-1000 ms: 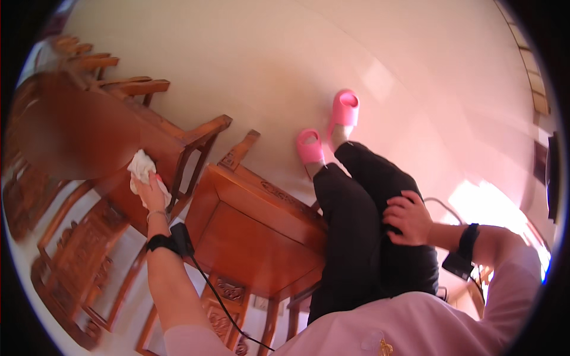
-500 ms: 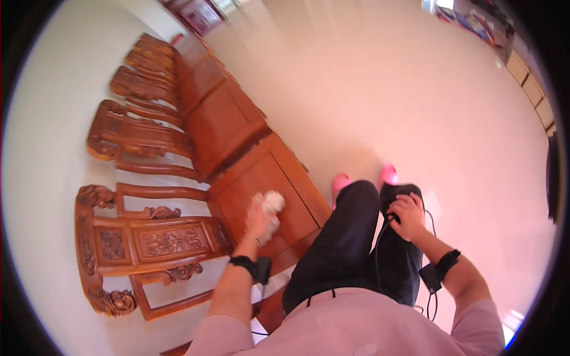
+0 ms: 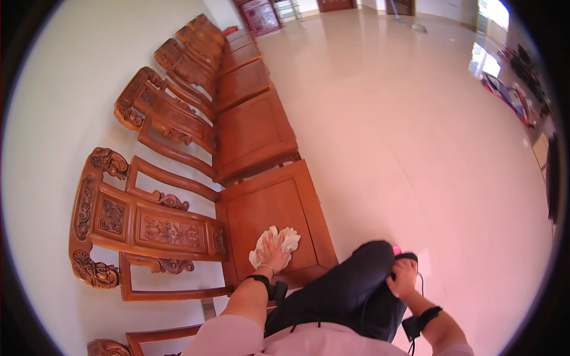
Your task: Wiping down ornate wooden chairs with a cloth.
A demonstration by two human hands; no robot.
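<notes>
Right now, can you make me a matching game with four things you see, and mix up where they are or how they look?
Things:
1. cloth
2. right hand
3. nearest whole chair back
4. floor

Places and looks:
A. pale and shiny
B. resting on the dark trousers
C. brown, with carved patterns
D. under the spread fingers of the left hand, on a wooden seat

Right pairs: 1-D, 2-B, 3-C, 4-A
</notes>
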